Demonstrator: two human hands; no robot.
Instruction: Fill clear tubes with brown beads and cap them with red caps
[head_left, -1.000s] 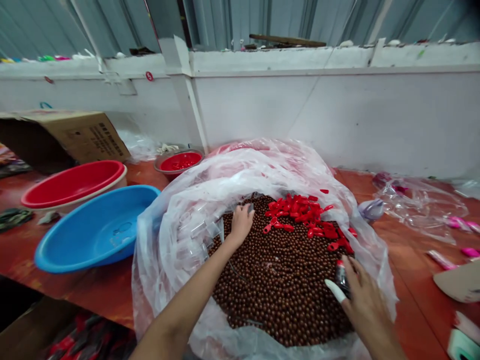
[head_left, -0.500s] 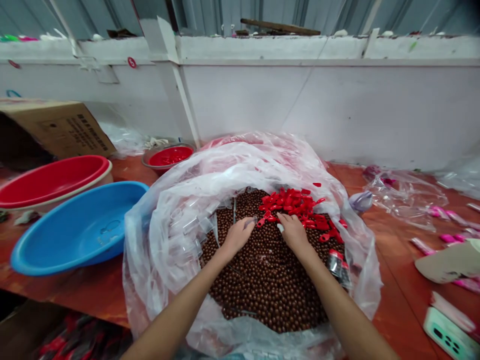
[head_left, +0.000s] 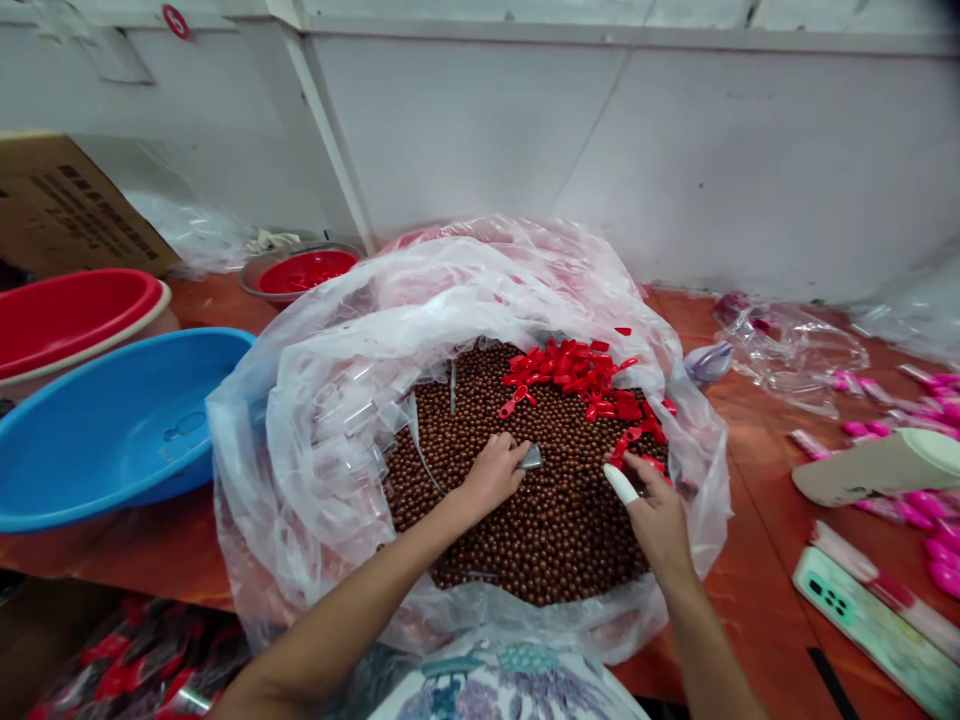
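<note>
Filling step, I judge. My left hand clenched on clear tube, mouth low over brown beads, mid-pile. My right hand, at pile's right edge, pinching red cap; white finger cot on one fingertip. More red caps heaped at pile's far edge. Bag wraps pile; blue basin left of it. Next move probably needs cap brought to tube mouth, tube kept tilted up.
</note>
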